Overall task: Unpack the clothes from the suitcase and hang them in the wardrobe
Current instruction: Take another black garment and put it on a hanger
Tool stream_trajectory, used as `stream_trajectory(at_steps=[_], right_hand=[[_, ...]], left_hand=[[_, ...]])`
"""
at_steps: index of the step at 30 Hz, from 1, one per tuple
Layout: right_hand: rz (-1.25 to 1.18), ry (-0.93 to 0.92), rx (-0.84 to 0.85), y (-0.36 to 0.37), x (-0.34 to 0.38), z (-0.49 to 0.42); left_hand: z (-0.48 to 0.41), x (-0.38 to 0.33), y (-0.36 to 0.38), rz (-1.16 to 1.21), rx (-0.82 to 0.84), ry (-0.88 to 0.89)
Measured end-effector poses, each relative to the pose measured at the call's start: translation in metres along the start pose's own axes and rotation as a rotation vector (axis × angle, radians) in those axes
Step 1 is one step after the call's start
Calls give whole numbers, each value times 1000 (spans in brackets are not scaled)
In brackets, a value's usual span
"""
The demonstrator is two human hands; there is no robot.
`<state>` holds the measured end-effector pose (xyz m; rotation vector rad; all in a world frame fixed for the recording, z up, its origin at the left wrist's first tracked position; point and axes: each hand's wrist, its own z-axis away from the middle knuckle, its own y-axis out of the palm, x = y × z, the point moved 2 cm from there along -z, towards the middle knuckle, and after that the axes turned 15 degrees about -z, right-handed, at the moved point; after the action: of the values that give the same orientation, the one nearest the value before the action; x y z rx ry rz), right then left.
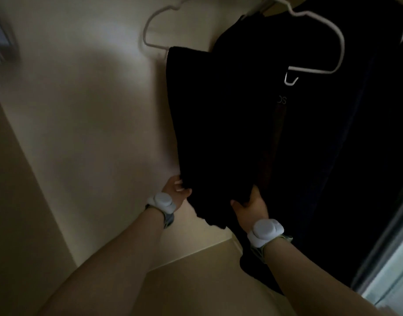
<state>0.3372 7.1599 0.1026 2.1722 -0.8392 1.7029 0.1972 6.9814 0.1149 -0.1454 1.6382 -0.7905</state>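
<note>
Head view shows the left hand [176,190] and right hand [250,204] each gripping the bottom hem of the black garment [218,122], draped over a white hanger [150,42] above them, where an uneven downward tug could drag it off.

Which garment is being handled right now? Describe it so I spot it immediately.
Start at the pale wardrobe wall on the left, then look right to the hanging dark clothes. The black garment is the frontmost one, its top edge at the left white hanger. Only it has its bottom hem gripped by the left hand and right hand.
</note>
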Motion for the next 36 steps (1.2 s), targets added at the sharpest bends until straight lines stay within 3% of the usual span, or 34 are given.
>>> stream_trajectory(at_steps=[3,8,13,17,25,28,36], right_hand=[[28,-63,24,8,3,17],[121,39,141,17,-10,44],[266,147,471,35,-24,84],[310,188,717,53,-36,109],[483,159,1340,118,-44,245],[525,128,1488,137,-38,295],[554,-34,1875,210,0,464]], left_hand=[[19,1,4,-45,-106,-28],[73,8,15,-152,-227,-70],[148,34,35,-300,-279,-252],[205,58,46,-399,-215,-405],[396,135,64,-288,-209,-850],[455,154,58,-290,-183,-966],[634,200,19,-113,-453,-1247]])
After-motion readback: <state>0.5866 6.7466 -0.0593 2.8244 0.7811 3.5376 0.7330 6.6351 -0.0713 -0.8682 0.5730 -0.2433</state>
